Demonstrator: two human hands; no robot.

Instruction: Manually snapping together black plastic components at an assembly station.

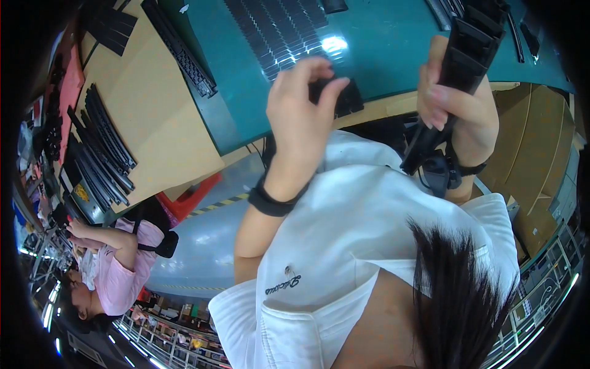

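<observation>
My right hand (462, 106) is wrapped around a long black plastic part (472, 48) with a ribbed, boxy upper end. The part slants from the table's far right down toward my chest. Over the near table edge, my left hand (295, 107) has its fingers curved and its thumb held apart, with no held thing visible. Behind those fingers lie small black pieces (350, 98), partly hidden by the hand. Just beyond, rows of flat black strips (276, 31) lie side by side on the teal tabletop (230, 74).
Another long black slotted part (179, 48) rests at the teal surface's left border. Several curved black strips (101, 147) lie on the tan board (166, 123). Cardboard (522, 141) stands at the right. A co-worker in a pink shirt (126, 270) works at the lower left, near a red stool (187, 200).
</observation>
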